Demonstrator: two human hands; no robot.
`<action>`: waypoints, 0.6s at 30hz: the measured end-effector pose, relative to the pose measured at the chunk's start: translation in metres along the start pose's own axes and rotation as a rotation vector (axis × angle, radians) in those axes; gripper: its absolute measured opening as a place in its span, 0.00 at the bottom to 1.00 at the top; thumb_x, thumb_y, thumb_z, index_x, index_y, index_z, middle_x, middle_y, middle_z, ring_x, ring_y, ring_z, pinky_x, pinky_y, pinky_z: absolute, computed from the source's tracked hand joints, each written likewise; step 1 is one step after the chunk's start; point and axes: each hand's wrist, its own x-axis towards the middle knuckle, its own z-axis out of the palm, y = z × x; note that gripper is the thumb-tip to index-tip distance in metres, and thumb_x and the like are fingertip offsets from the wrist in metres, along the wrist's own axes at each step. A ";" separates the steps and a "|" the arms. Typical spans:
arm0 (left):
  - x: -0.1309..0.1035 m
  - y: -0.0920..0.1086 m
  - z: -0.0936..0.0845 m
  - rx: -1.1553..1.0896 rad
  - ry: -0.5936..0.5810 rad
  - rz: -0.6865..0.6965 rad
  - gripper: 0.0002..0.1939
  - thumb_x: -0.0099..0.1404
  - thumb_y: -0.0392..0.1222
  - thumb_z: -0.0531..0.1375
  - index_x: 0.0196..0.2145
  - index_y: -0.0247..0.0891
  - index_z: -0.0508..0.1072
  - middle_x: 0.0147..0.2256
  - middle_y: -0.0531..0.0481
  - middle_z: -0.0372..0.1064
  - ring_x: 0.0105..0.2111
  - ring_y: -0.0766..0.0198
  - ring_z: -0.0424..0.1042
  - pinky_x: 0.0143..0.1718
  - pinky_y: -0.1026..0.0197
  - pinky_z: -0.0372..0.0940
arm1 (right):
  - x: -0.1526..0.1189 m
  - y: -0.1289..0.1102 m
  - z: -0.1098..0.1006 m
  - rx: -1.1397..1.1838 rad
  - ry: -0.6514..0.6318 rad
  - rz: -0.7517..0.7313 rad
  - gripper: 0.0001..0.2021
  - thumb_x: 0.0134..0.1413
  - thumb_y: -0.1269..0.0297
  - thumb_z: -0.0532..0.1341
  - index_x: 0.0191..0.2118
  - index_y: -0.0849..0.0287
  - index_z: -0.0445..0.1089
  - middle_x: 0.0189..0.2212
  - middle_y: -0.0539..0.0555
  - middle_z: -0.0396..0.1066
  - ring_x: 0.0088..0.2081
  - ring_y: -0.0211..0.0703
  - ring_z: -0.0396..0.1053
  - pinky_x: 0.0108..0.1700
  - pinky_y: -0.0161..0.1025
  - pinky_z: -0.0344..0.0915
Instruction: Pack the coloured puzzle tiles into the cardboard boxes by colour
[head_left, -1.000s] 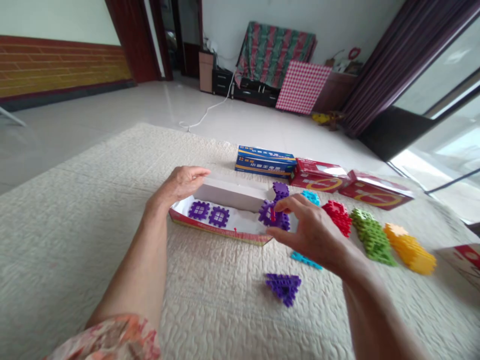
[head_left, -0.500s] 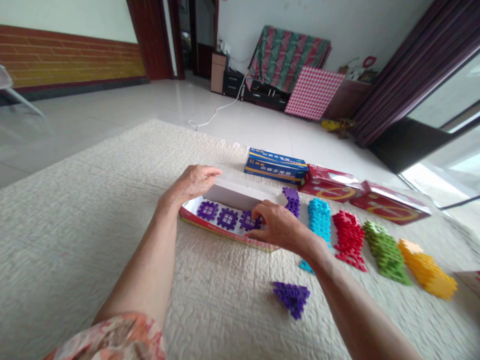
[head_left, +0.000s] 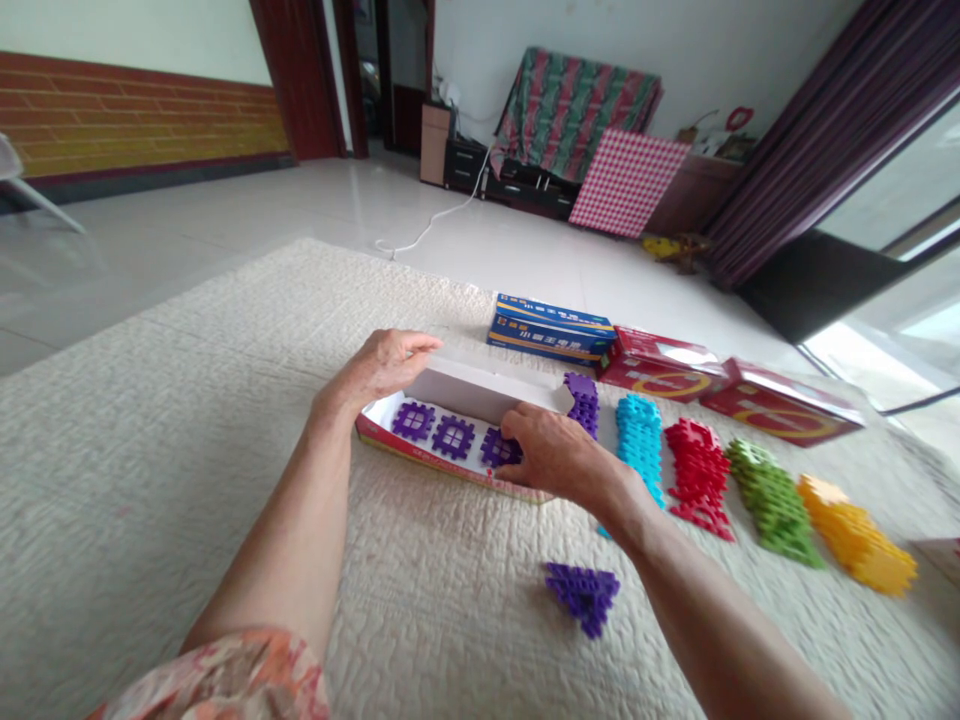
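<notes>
A long shallow box [head_left: 435,465] with a red front edge and white inside lies on the quilted cover, its white lid [head_left: 480,388] standing up at the back. Inside it, purple window-shaped interlocking blocks [head_left: 453,437] lie in a row. My left hand [head_left: 386,362] grips the left end of the lid, fingers stretched over its edge and thumb hidden. Down in the right part of the box, my right hand [head_left: 551,450] has thumb and fingers closed around a purple block [head_left: 496,447]; what lies under the palm is hidden. A purple triangular stack [head_left: 585,597] sits in front.
Right of the box lie stacks of purple [head_left: 583,402], light blue [head_left: 640,445], red [head_left: 697,478], green [head_left: 774,503] and yellow [head_left: 856,535] blocks. Behind them stand a blue box [head_left: 551,328] and two red boxes [head_left: 660,363]. The quilted cover [head_left: 225,330] spreads over the surface.
My right hand has lowered slightly, and its fingers have closed in around the purple block. My left hand stays at the lid.
</notes>
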 end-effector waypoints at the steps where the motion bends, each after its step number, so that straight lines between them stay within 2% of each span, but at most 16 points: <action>1: 0.000 0.000 0.000 0.004 0.001 -0.003 0.19 0.60 0.35 0.54 0.47 0.44 0.77 0.46 0.53 0.76 0.46 0.64 0.75 0.52 0.62 0.66 | -0.002 0.002 -0.001 0.031 0.019 -0.004 0.13 0.47 0.59 0.67 0.37 0.61 0.71 0.36 0.56 0.72 0.34 0.42 0.69 0.30 0.36 0.58; 3: 0.000 0.001 -0.001 0.009 -0.002 -0.011 0.19 0.60 0.36 0.55 0.47 0.44 0.77 0.46 0.53 0.76 0.45 0.64 0.75 0.52 0.62 0.66 | -0.009 0.007 -0.006 0.118 0.104 -0.007 0.10 0.49 0.63 0.65 0.38 0.61 0.71 0.36 0.55 0.72 0.34 0.40 0.69 0.33 0.36 0.59; 6: -0.001 0.003 -0.001 0.005 -0.012 -0.022 0.19 0.60 0.36 0.55 0.47 0.43 0.77 0.46 0.52 0.76 0.45 0.63 0.75 0.52 0.62 0.66 | -0.029 0.023 -0.015 0.254 0.301 0.003 0.06 0.53 0.64 0.62 0.35 0.60 0.70 0.33 0.52 0.72 0.32 0.38 0.68 0.35 0.35 0.61; 8: -0.001 0.004 -0.001 0.004 -0.010 -0.029 0.20 0.59 0.37 0.55 0.47 0.43 0.77 0.46 0.52 0.76 0.46 0.62 0.75 0.52 0.61 0.66 | -0.044 0.037 -0.016 0.308 0.413 0.049 0.05 0.55 0.64 0.60 0.33 0.59 0.70 0.30 0.51 0.71 0.32 0.37 0.68 0.35 0.35 0.62; 10: -0.001 0.004 -0.001 0.007 -0.003 -0.041 0.19 0.59 0.38 0.55 0.47 0.43 0.78 0.46 0.51 0.76 0.46 0.60 0.75 0.52 0.60 0.66 | -0.059 0.052 -0.011 0.328 0.469 0.124 0.05 0.55 0.66 0.58 0.31 0.59 0.70 0.30 0.51 0.72 0.31 0.36 0.68 0.35 0.35 0.62; 14: 0.001 0.001 0.001 0.018 -0.001 -0.053 0.19 0.58 0.41 0.55 0.46 0.45 0.78 0.46 0.54 0.76 0.45 0.60 0.75 0.52 0.61 0.66 | -0.081 0.072 0.018 0.292 0.424 0.262 0.06 0.56 0.66 0.58 0.34 0.59 0.71 0.32 0.53 0.72 0.33 0.40 0.70 0.37 0.37 0.63; 18: 0.001 0.003 0.000 0.048 -0.008 -0.048 0.19 0.59 0.43 0.55 0.45 0.46 0.78 0.46 0.56 0.76 0.46 0.60 0.75 0.52 0.62 0.65 | -0.086 0.069 0.045 0.229 0.325 0.315 0.09 0.56 0.67 0.59 0.43 0.60 0.71 0.40 0.56 0.71 0.39 0.43 0.70 0.42 0.40 0.64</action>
